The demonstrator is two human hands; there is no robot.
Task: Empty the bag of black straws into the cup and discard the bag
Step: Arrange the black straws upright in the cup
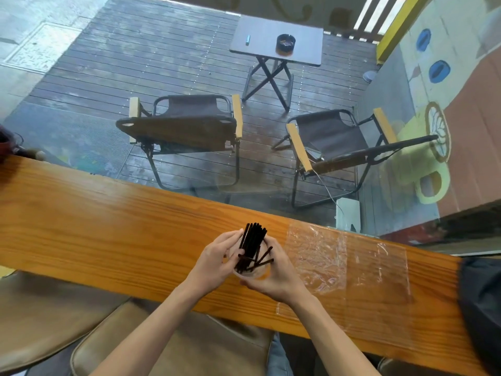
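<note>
At lower centre of the frame, on the wooden desk (108,226), the left hand (217,263) has its fingers curled into the bundle of black straws (250,246), pinching them. The straws stand in a clear cup (253,274), which the right hand (276,275) wraps from its right side. Just right lies the flattened clear bag (349,261), touching neither hand.

Both hands hide most of the cup (250,275) — a dark bag (482,308) is cut off.
</note>
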